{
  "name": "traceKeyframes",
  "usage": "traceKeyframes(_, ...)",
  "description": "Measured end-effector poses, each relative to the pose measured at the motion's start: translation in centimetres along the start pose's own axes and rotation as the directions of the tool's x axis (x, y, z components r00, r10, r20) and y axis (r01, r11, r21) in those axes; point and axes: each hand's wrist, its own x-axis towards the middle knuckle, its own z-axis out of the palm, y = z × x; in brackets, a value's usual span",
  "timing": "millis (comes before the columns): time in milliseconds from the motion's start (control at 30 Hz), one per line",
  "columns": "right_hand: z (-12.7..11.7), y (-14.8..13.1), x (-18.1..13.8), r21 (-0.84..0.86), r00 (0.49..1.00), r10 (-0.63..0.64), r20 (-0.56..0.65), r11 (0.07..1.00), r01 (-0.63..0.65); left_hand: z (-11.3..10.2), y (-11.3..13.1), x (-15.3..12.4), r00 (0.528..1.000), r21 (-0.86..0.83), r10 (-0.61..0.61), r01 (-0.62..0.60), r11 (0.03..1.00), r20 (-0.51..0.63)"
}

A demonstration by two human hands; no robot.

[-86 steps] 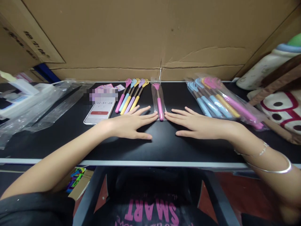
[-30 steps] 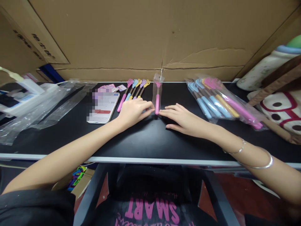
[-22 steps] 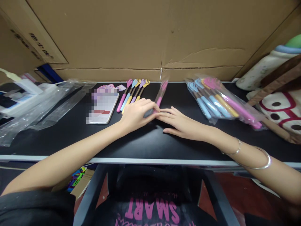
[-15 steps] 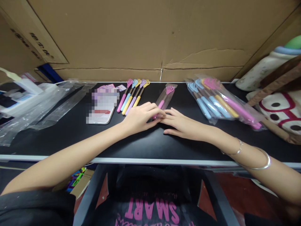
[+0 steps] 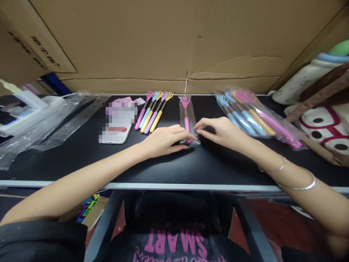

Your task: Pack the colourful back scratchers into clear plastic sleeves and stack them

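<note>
A pink back scratcher (image 5: pixel 187 123) lies upright in view inside a clear plastic sleeve (image 5: pixel 192 113), its claw end pointing away from me. My left hand (image 5: pixel 167 140) rests with fingers stretched over the sleeve's near end, touching the handle's bottom. On the other side, my right hand (image 5: pixel 218 131) has its thumb and fingertips pinched at the sleeve's right edge. Left of these lie several unwrapped back scratchers (image 5: pixel 152 114) in pink, blue, yellow and purple, side by side. At the right is a pile of bagged back scratchers (image 5: pixel 253 116).
A phone (image 5: pixel 117 125), partly blurred out, lies on the black table (image 5: pixel 152 169) with pink cards (image 5: pixel 122 100) behind it. Empty clear sleeves (image 5: pixel 54 120) spread at the left beside a white device (image 5: pixel 24 112). A bottle (image 5: pixel 300 78) and a patterned bag (image 5: pixel 324 127) stand right. Cardboard (image 5: pixel 163 40) walls the back.
The sleeved pink back scratcher has turned from slanted to nearly straight and shifted slightly left. My right hand has moved right, off my left fingertips, its fingers drawn together.
</note>
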Motion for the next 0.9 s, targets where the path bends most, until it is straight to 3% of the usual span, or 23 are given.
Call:
traceKeyframes(233,0.4,-0.1,-0.2,-0.258,0.987,-0.123,-0.100,0.962,0.094,0.2,-0.8,0.0,0.995,0.220,-0.059,0.077,0.972,-0.086)
traceKeyframes(333,0.7,-0.1,-0.3,-0.268,0.992,-0.124,-0.032,0.957,0.111,0.3,-1.0,-0.1,0.992,0.241,-0.094,0.113,0.964,-0.089)
traceKeyframes(533,1.9,0.1,-0.7,-0.259,0.991,0.004,0.134,0.965,0.032,0.5,-1.0,-0.2,0.984,0.285,-0.093,0.134,0.949,-0.154)
traceKeyframes(700,2.1,0.0,-0.7,-0.285,0.985,0.040,0.168,0.959,0.009,0.5,-0.9,-0.2,0.981,0.306,-0.065,0.119,0.945,-0.182)
traceKeyframes(900,1.7,-0.5,-0.7,-0.324,0.989,-0.017,0.148,0.944,0.064,0.2,-0.4,-0.1,0.979,0.381,0.042,0.037,0.924,-0.199)
